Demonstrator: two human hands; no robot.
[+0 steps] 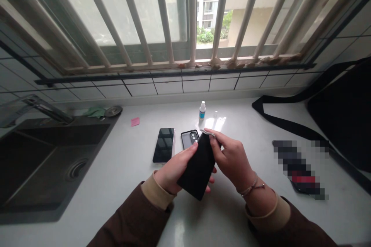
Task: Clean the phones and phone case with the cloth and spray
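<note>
- Your left hand (174, 170) grips a black phone (199, 166) from beneath, tilted above the counter (116, 185).
- Your right hand (232, 158) pinches a thin film (209, 133) at its top edge, twelve o'clock.
- Keep the grip steady; peel slowly and evenly.
- A second phone (164, 144), a case (189, 138) and a small bottle (202, 110) lie around eleven o'clock.

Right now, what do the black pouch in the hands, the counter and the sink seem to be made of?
Black pouch: seemingly soft matte cloth or microfibre; no glare, held by the left hand and right hand.
Counter: smooth pale stone or composite, probably; faint window reflections.
Sink: dark, dull-finished metal or composite; which one is unclear.
</note>
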